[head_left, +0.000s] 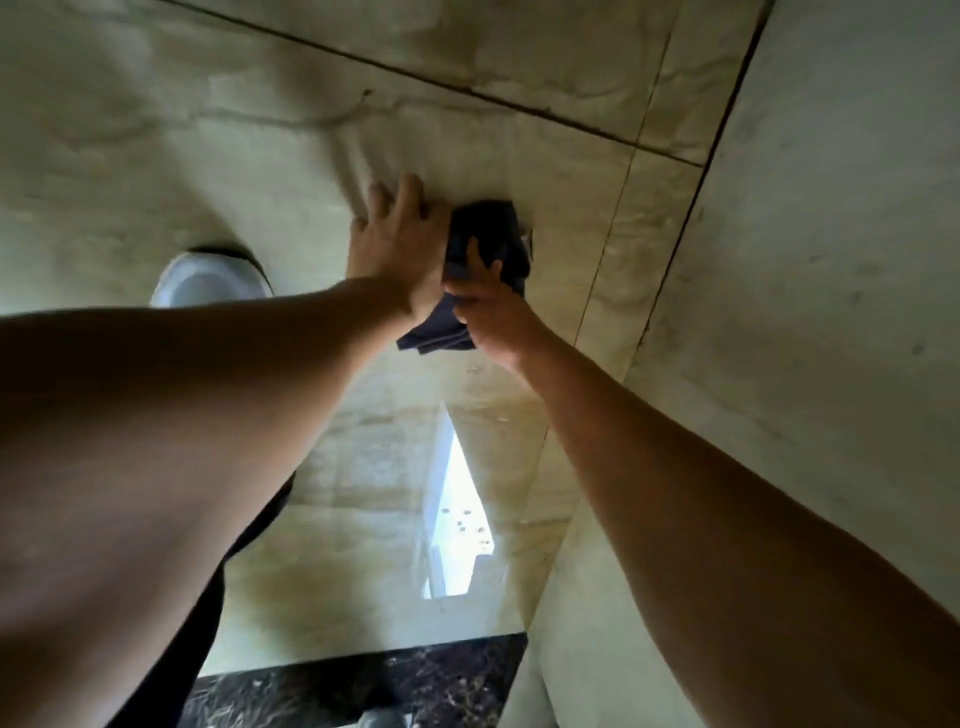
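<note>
While my right hand (491, 312) grips the dark cloth (488, 228) on the tile (260, 130), at three o'clock of my flat, spread-fingered left hand (397, 249), I judge wiping underway; next I need a firm pressed stroke.

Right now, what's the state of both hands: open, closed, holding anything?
Left hand: open, fingers spread, pressing flat at the edge of the dark cloth.
Right hand: closed, gripping the dark cloth.
</note>
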